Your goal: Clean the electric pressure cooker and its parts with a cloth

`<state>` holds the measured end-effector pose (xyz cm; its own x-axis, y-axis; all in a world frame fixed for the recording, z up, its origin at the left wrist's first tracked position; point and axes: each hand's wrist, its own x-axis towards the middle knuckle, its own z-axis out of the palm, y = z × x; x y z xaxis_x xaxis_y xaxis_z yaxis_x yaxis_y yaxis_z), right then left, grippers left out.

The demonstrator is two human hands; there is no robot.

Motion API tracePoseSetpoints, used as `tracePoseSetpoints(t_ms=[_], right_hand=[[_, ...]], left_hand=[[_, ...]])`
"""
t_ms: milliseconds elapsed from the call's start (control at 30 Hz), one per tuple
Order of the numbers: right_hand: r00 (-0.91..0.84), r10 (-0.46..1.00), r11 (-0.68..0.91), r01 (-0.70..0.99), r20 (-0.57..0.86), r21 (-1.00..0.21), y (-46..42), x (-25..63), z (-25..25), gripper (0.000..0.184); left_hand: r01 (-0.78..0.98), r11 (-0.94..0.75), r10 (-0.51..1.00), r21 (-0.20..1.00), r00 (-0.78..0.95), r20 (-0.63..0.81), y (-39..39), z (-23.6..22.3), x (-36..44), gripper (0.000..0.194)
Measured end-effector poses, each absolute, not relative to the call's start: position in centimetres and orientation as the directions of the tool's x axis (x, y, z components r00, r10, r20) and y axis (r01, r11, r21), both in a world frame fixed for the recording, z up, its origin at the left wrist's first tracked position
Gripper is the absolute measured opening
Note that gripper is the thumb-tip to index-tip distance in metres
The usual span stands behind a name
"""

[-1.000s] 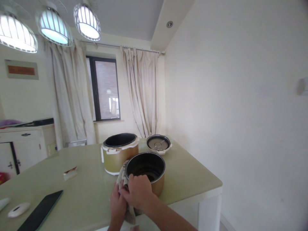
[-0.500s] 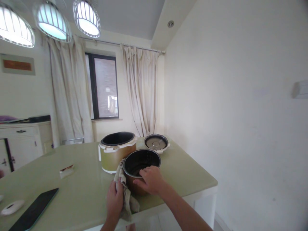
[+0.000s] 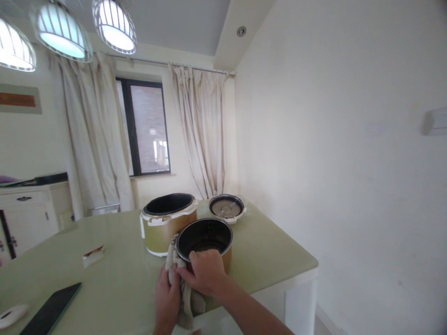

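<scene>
A dark-lined inner pot (image 3: 205,232) with a brown outside stands near the table's front edge. My left hand (image 3: 167,293) holds a greyish cloth (image 3: 186,298) against the pot's left side, and the cloth hangs down toward the table edge. Over the pot's near rim curl the fingers of my right hand (image 3: 206,272), its thumb outside and close to the cloth; the fingertips are hidden inside. Directly behind is the cooker body (image 3: 167,232), gold and white with an open top. The round lid (image 3: 226,208) lies underside up behind the pot.
On the left of the green table (image 3: 122,279) lie a dark tablet (image 3: 52,307), a white oval object (image 3: 13,315) and a small white item with a brown top (image 3: 93,253). A wall (image 3: 331,163) rises along the right. Lamps (image 3: 115,28) hang at upper left.
My right hand has moved left along the pot's near rim, bringing its thumb close to the cloth and my left hand. The view has shifted slightly.
</scene>
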<state>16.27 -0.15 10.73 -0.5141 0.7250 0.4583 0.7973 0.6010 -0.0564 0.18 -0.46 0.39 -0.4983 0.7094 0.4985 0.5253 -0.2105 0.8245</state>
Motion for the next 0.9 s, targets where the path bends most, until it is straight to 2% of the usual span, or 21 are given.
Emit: tracePoseSetpoints(t_ms=[133,267,433,600,767,900], right_hand=[[-0.613,0.636,0.686,0.727,0.468,0.020,1.4,20.2,10.4,0.052],[-0.668,0.594,0.722,0.689,0.449,0.070,2.0,21.9,10.7,0.049],[-0.517,0.688,0.625,0.779,0.509,-0.053,0.2,18.2,11.7,0.048],[-0.428,0.781,0.531,0.838,0.455,-0.124,-0.9,13.4,12.0,0.040],[-0.485,0.706,0.592,0.804,0.516,-0.054,-0.2,15.0,10.4,0.039],[-0.605,0.600,0.698,0.716,0.523,0.028,1.2,19.6,9.8,0.041]], left_hand=[[0.523,-0.159,0.685,0.837,-0.552,0.476,-0.5,0.5,0.4,0.042],[0.539,-0.204,0.701,0.818,-0.503,0.506,-0.5,0.3,0.6,0.044],[0.570,-0.214,0.686,0.793,-0.490,0.538,-0.4,-0.2,0.5,0.045],[0.620,-0.221,0.687,0.753,-0.448,0.572,-0.5,-0.9,0.2,0.050],[0.590,-0.222,0.688,0.776,-0.470,0.554,-0.9,-0.4,0.4,0.046],[0.547,-0.194,0.695,0.814,-0.509,0.508,-0.9,0.0,0.6,0.053]])
